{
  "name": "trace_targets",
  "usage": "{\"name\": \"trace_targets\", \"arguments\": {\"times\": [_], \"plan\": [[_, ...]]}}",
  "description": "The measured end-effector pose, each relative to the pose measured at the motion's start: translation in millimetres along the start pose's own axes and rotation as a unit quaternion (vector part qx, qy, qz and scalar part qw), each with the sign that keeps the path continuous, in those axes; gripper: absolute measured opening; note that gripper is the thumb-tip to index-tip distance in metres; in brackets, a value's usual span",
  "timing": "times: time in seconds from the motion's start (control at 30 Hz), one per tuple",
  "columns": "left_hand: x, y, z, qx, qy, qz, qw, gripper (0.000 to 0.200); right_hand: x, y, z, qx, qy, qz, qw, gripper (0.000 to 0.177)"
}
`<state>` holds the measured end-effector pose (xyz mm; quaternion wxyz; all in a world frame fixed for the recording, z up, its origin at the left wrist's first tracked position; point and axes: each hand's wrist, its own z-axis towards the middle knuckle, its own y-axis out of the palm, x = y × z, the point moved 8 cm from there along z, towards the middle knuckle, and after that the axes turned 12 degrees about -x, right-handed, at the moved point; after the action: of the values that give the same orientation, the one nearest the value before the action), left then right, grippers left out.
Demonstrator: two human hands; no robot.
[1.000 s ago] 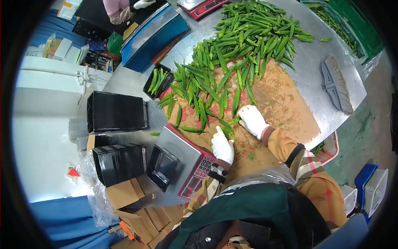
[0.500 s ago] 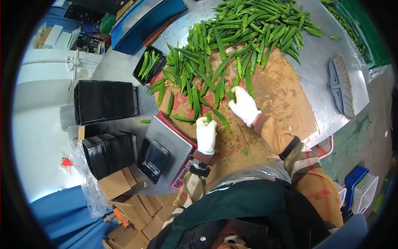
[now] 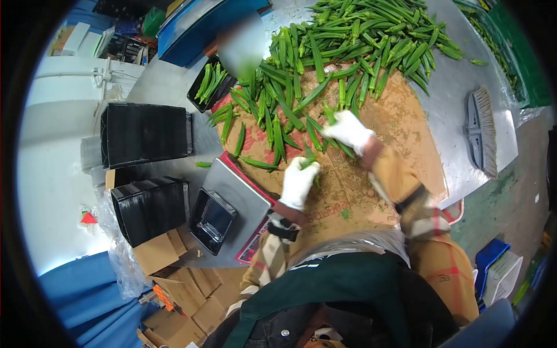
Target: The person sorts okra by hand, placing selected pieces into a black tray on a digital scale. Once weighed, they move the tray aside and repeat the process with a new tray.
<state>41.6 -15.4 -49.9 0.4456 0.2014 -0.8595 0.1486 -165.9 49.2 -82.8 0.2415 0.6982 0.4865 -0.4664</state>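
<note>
My left hand (image 3: pixel 299 181), in a white glove, is closed around okra pods (image 3: pixel 310 159) whose green ends stick out past the fingers. Ahead and to the right, my white-gloved right hand (image 3: pixel 349 132) pinches another okra pod, partly smeared by motion. It is at the near edge of a large okra pile (image 3: pixel 365 35), spread over stained cardboard (image 3: pixel 400 124) on the metal table. Left of my left hand, an empty black tray (image 3: pixel 213 221) rests on a scale (image 3: pixel 246 194). A second black tray (image 3: pixel 203 103) farther off holds several okra pods.
Stacks of black trays (image 3: pixel 145 134) stand at the left, with cardboard boxes (image 3: pixel 194 296) below. A brush head (image 3: pixel 480 132) lies at the table's right side. At the far right is a green crate (image 3: pixel 510 46). A blurred patch covers part of the far left.
My left hand has moved right and slightly forward, with more okra showing in it. My right hand has shifted slightly right and forward. A blurred patch now shows near the far tray.
</note>
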Motion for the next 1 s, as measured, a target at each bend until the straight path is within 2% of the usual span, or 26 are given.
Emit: {"name": "trace_targets", "arguments": {"times": [0.03,0.07,0.1,0.17,0.2,0.23,0.27,0.3,0.4,0.43,0.5,0.53,0.57,0.63,0.7,0.73,0.83,0.87,0.9,0.97,1.0], "plan": [[21,-7,-11,0.005,-0.006,-0.07,0.998,0.013,-24,-9,-45,-0.114,-0.025,0.058,0.991,0.024],[33,-18,-14,-0.003,-0.003,-0.12,0.993,0.017,-15,-23,-77,-0.152,0.015,0.045,0.987,0.022],[43,-30,-13,-0.01,0.0,-0.169,0.986,0.023,-28,-38,-124,-0.208,0.049,0.085,0.973,0.021],[63,-56,-9,-0.016,0.048,-0.198,0.979,0.022,3,-76,-195,-0.241,0.118,0.083,0.96,0.017],[62,-73,0,-0.026,0.067,-0.2,0.977,0.018,17,-97,-225,-0.276,0.18,-0.009,0.944,0.017],[74,-85,-1,0.039,0.049,-0.145,0.987,0.012,46,-116,-256,-0.248,0.242,0.014,0.938,0.016],[69,-101,11,0.055,0.063,-0.106,0.991,0.018,49,-134,-276,-0.213,0.326,-0.073,0.918,0.016],[69,-110,22,0.071,0.076,-0.065,0.992,0.026,41,-143,-276,-0.244,0.319,-0.231,0.886,0.018],[66,-105,43,0.156,0.082,-0.017,0.984,0.035,48,-132,-242,-0.128,0.212,-0.077,0.966,0.026],[64,-101,54,0.161,0.113,0.014,0.98,0.037,44,-120,-214,-0.081,0.179,-0.015,0.98,0.029],[46,-98,78,0.156,0.063,0.195,0.966,0.038,23,-102,-158,0.047,0.017,-0.085,0.995,0.034],[56,-88,71,0.172,0.01,0.252,0.952,0.04,16,-94,-133,0.093,0.007,-0.141,0.986,0.038],[79,-77,57,0.202,-0.004,0.338,0.919,0.04,8,-88,-111,0.139,-0.001,-0.194,0.971,0.042],[77,-81,66,0.192,-0.014,0.383,0.903,0.038,9,-73,-73,0.186,0.021,-0.249,0.95,0.052],[70,-90,72,0.174,-0.027,0.419,0.891,0.037,2,-65,-61,0.196,0.087,-0.287,0.933,0.052],[66,-95,75,0.163,-0.034,0.437,0.884,0.037,10,-65,-55,0.191,0.063,-0.294,0.934,0.05],[55,-108,78,0.1,-0.044,0.37,0.923,0.033,21,-74,-59,0.024,0.102,-0.165,0.981,0.039],[59,-105,70,0.104,-0.035,0.287,0.952,0.028,40,-75,-55,-0.032,0.096,-0.053,0.993,0.032],[70,-95,65,0.083,-0.017,0.229,0.97,0.029,25,-80,-69,-0.028,0.103,0.042,0.993,0.034],[83,-75,53,0.044,0.014,0.108,0.993,0.031,4,-94,-66,0.002,0.07,0.012,0.998,0.033],[85,-63,55,0.025,0.01,0.14,0.99,0.026,-7,-96,-54,0.015,0.039,-0.015,0.999,0.035]]}}
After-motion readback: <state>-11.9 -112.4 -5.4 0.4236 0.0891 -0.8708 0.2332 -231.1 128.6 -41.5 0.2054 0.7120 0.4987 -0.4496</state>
